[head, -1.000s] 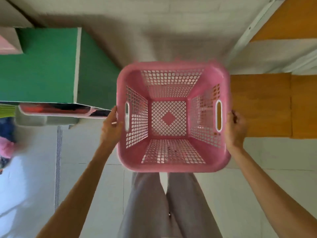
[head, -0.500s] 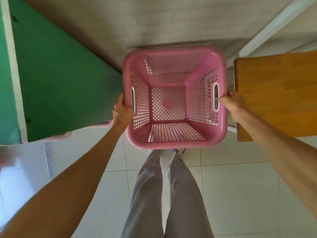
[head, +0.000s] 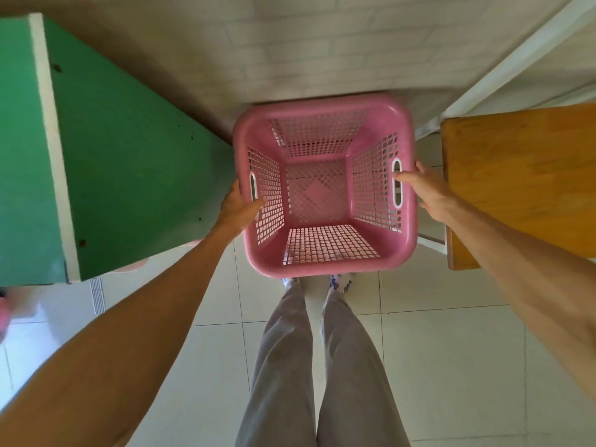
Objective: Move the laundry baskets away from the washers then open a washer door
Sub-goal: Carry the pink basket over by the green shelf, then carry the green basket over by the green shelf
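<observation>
Pink laundry basket (head: 325, 262), both hands gripping side handles, L hand (head: 237, 209), R hand (head: 425, 191)

Both arms reach forward and down, bare to above the elbow, one on each side of the pink laundry basket (head: 325, 188). The left hand (head: 237, 206) lies against the basket's left wall, thumb hooked over the rim beside the handle slot. The right hand (head: 425, 190) presses the right wall, thumb stretched across the rim at the slot there, its fingers hidden outside the basket. Two legs in grey trousers (head: 322, 366) stand just behind the basket, feet at its near edge.
</observation>
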Demonstrator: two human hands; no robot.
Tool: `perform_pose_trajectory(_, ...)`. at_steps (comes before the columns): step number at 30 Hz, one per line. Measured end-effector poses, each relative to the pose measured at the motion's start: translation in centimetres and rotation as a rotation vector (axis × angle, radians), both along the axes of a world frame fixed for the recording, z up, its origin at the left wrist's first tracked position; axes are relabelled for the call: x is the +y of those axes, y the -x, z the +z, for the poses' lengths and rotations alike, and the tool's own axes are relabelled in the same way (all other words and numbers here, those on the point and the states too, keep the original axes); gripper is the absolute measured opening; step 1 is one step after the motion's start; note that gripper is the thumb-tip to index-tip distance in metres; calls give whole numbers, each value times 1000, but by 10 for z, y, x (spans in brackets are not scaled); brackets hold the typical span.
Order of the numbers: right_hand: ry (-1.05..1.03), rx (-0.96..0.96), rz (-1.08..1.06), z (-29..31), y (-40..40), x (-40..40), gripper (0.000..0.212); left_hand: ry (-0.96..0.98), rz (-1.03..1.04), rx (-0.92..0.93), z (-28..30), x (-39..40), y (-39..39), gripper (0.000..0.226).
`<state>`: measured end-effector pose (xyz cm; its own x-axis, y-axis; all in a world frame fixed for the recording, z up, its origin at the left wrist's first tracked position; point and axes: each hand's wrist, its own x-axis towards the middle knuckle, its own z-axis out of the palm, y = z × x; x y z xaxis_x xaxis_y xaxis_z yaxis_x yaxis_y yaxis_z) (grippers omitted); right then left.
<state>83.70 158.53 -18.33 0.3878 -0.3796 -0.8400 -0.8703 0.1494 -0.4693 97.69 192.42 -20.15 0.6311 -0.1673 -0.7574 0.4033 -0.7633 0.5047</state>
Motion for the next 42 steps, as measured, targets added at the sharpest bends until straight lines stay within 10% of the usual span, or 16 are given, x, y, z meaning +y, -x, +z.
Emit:
perform_pose_trajectory(7,176,-61,534,96,22,22,91,89,-229,-23,117,-5,4,64)
perform_pose_trajectory(21,449,87,-7,353,221,-17,80,-55,-1264,-475,371,-161,23,93)
perform_pose_trajectory(30,621,304,-224,415,526,-77,89,149,-1628,-597,432,-411,253,115)
perform_pose_trajectory(42,796,376,-321,472,809,-191,89,293,-1869,-747,479,-587,563,83)
